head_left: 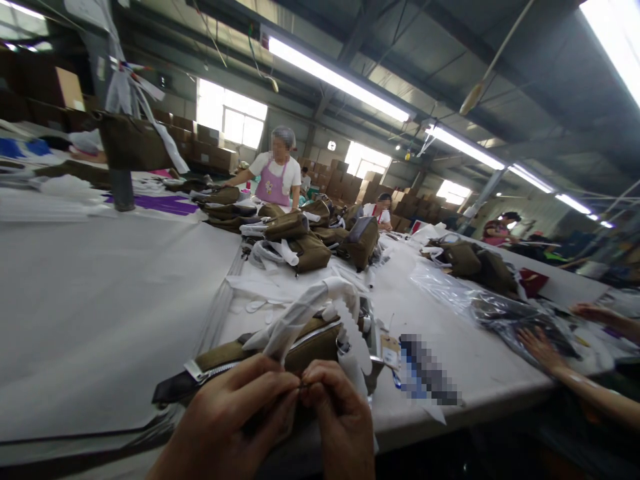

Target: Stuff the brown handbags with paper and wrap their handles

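An olive-brown handbag [313, 343] with a silver zipper lies in front of me at the table's near edge. White paper wraps its handle [305, 313], which arches up over the bag. My left hand [235, 413] and my right hand [337, 407] meet at the near side of the bag, both closed in a pinch. Their fingertips come together on something small and dark, too little of it visible to name. Right of the bag lie a tan tag [390, 352] and a blurred-out dark and blue item [427, 370].
A pile of similar bags [300, 240] covers the middle of the table. A person in a purple apron [274, 180] stands behind it. At right, a co-worker's hands [543, 350] touch a clear plastic bag [465, 303]. A post [121, 190] rises at left.
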Tool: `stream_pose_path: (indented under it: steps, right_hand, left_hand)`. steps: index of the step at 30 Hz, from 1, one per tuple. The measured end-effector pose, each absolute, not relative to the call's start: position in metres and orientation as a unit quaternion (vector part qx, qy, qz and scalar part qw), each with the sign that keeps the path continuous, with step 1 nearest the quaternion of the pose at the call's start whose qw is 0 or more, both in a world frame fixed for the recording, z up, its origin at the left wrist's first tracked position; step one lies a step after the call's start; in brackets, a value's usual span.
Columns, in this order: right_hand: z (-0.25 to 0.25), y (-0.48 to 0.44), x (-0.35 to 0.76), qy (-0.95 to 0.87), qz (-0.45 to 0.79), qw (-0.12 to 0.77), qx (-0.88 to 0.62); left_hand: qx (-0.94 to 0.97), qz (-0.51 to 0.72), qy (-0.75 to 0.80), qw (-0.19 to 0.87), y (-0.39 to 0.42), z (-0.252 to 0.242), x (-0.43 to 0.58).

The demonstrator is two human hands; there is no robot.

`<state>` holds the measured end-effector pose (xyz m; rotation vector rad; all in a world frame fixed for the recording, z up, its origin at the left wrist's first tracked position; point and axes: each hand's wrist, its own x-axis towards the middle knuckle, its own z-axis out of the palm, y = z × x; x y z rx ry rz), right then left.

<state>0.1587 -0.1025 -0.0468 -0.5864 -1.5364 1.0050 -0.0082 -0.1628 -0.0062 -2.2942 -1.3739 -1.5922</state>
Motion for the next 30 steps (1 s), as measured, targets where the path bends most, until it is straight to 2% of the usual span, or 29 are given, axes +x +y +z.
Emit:
stream_pose_path:
  steps: [7, 10, 14, 23, 30]
  right_hand:
    - [-0.0352, -0.1045, 0.1637, -0.755, 0.206, 0.563, -0.266]
    - [-0.0349, -0.1046, 0.1654, -0.771, 0.153, 0.564, -0.251]
    - [-0.0375, -0.1043, 0.1674, -0.772, 0.153, 0.56, -0.26]
    - [-0.0404, -0.1083, 0.1629, -0.719, 0.259, 0.569, -0.304]
    - [-0.0361, -0.1072, 0.1655, -0.765, 0.178, 0.553, -0.278]
  left_hand:
    - [-0.745, -0.495, -0.447, 0.025, -0.1605, -0.0053, -0.008]
    - [-0.746, -0.494, -0.444, 0.044, -0.1601, -0.0068, -0.0082]
    - [-0.746, -0.488, -0.449, 0.054, -0.1604, -0.0108, -0.0083]
    - [-0.751, -0.478, -0.453, 0.044, -0.1599, -0.0128, -0.0105]
    - [-0.75, -0.472, -0.459, 0.066, -0.1613, -0.0144, -0.0094]
